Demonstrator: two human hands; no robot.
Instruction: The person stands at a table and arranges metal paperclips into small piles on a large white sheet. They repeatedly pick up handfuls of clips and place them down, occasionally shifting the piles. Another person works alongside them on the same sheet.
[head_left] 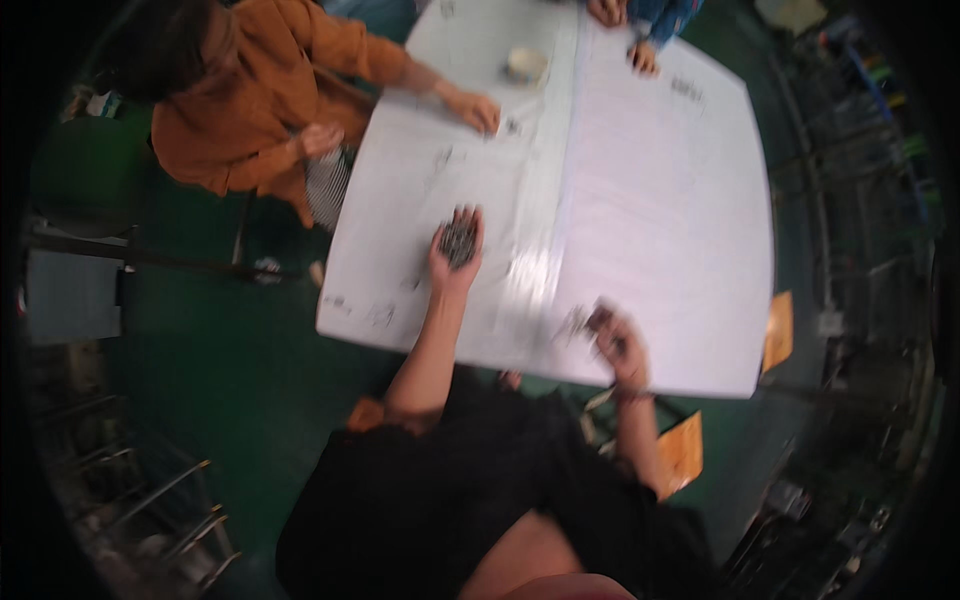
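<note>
My left hand (455, 262) is held palm up above the white table, fingers stretched and slightly cupped. It bears a heap of small dark grey metal-looking pieces (459, 243), too small to name more exactly. Near the table's front edge, my right hand (622, 350) is blurred, its fingers curled. Small dark pieces (618, 346) show in its palm, and the fingertips look dark reddish in the blur. Beside those fingertips lies a loose cluster of thin grey pieces (577, 322).
The white-covered table (660, 220) carries a pale round bowl (526, 66) and scattered small dark pieces (382, 315). A person in an orange top (265, 90) reaches over its left side. Another person's hands (643, 58) rest at the far edge. Wooden stools (682, 455) stand at the right.
</note>
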